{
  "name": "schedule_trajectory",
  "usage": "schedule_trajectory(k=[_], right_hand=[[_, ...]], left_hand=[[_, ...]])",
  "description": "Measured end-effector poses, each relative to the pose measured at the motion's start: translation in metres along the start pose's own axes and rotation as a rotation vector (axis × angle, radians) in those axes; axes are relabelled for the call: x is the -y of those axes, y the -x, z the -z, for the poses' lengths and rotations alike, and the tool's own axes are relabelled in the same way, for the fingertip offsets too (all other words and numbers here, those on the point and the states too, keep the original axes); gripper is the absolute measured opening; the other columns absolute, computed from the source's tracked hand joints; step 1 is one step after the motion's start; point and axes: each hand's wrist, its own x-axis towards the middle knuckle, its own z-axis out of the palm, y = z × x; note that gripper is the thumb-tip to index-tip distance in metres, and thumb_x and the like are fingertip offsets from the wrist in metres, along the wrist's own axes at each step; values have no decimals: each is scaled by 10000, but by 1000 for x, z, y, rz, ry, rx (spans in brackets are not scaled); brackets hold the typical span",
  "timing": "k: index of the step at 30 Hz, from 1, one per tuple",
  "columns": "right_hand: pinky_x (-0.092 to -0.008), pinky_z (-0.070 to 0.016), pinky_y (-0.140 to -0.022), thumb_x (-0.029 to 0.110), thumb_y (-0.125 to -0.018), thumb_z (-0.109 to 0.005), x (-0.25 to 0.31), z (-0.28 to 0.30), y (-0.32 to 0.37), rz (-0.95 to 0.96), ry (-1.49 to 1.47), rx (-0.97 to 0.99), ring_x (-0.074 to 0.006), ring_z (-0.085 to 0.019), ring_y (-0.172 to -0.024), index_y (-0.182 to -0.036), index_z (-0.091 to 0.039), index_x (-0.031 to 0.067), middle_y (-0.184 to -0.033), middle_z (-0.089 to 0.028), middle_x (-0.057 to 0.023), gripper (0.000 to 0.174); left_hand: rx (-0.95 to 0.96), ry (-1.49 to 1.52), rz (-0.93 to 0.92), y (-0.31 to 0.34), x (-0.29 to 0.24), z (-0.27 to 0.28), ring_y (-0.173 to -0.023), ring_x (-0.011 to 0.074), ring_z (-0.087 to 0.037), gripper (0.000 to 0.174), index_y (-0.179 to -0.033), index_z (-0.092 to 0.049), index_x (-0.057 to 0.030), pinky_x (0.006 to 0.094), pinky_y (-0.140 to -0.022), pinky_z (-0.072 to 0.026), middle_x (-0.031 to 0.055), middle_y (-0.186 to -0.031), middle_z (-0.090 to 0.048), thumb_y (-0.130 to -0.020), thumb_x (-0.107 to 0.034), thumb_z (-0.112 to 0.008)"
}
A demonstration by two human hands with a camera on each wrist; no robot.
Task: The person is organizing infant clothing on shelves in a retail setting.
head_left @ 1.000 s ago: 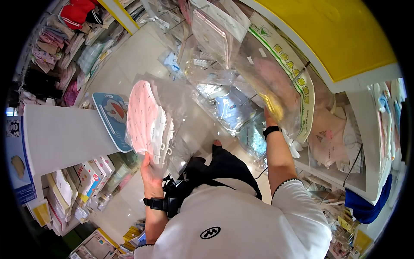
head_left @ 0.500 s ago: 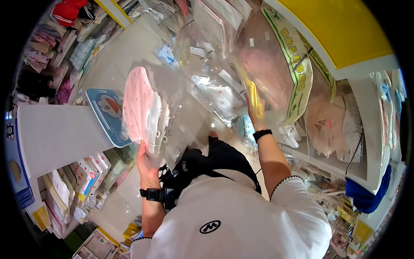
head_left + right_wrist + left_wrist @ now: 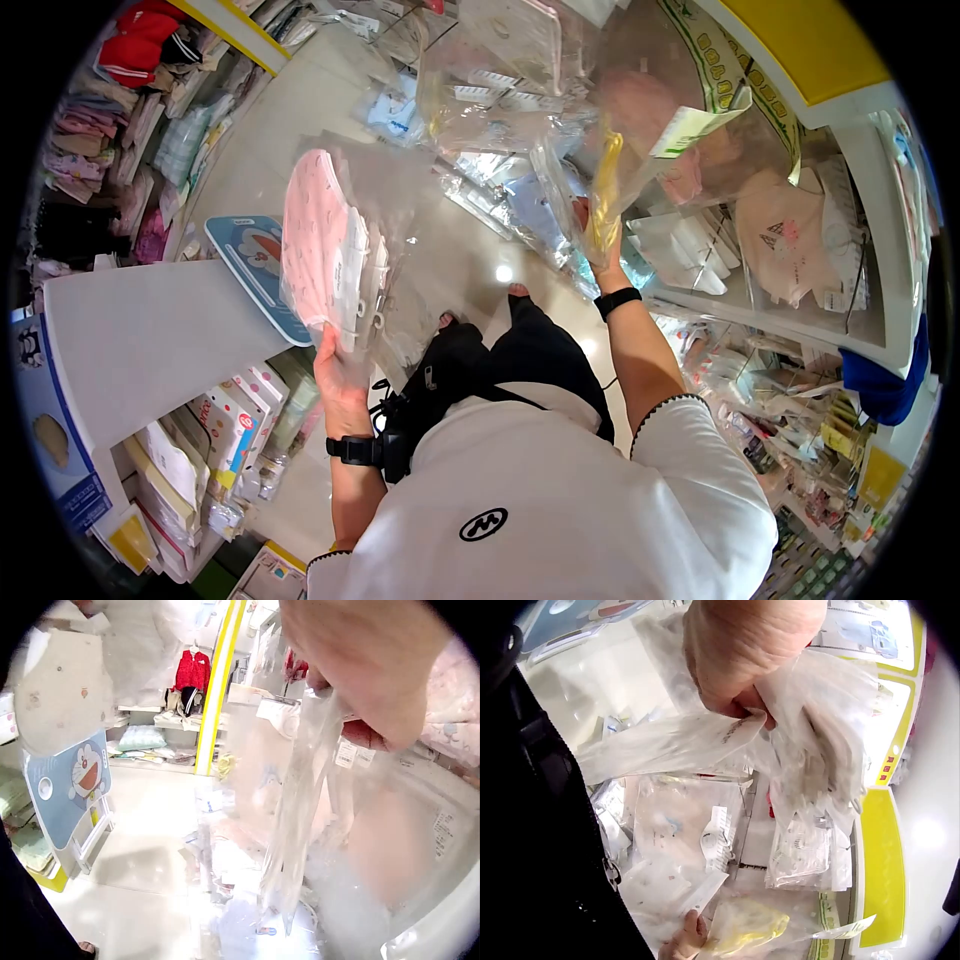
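Note:
My left hand (image 3: 342, 370) grips the lower end of a stack of clear plastic packs holding pink patterned baby garments (image 3: 315, 240); small white hangers show along their right side. In the left wrist view, its fingers close on crumpled plastic sleeves (image 3: 817, 742). To the right, my right hand (image 3: 606, 262) pinches a large clear plastic bag (image 3: 640, 110) with a yellow strip (image 3: 606, 190) and pale pink contents. A green-and-white printed header (image 3: 700, 125) lies by that bag. Close beside the hand hang bagged blue garments (image 3: 540, 205).
A folding table with a blue cartoon top (image 3: 250, 262) stands against a white shelf panel (image 3: 150, 310) at left. Folded clothes (image 3: 90, 150) fill shelves at far left. A peach bagged garment (image 3: 785, 235) hangs at right below a yellow panel (image 3: 805, 45). Boxes (image 3: 235, 415) stand lower left.
The view has shifted a little. My right hand has moved the yellow-striped bag, and its green-and-white header now folds outward. My left hand keeps its grip on the pink packs.

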Motion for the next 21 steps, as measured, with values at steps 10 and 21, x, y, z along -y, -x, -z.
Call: schedule_trajectory(k=[10, 21], right_hand=[[-331, -457, -727, 164, -811, -567, -59, -40, 76, 124, 948, -48, -305, -591, -822, -939, -632, 17, -870, -623, -164, 205], [-342, -369, -752, 90, -723, -622, 124, 12, 177, 626, 1231, -416, -220, -552, -815, -812, -623, 117, -809, -605, -26, 92]], left_hand=[[15, -62, 100, -16, -61, 25, -1147, 290, -437, 415, -1261, -388, 15, 431, -1005, -302, 140, -1263, -461, -916, -216, -402], [362, -224, 330, -82, -62, 5, -1097, 279, -483, 394, -1220, -455, -36, 450, -942, -365, 106, -1212, -509, -883, -239, -463]])
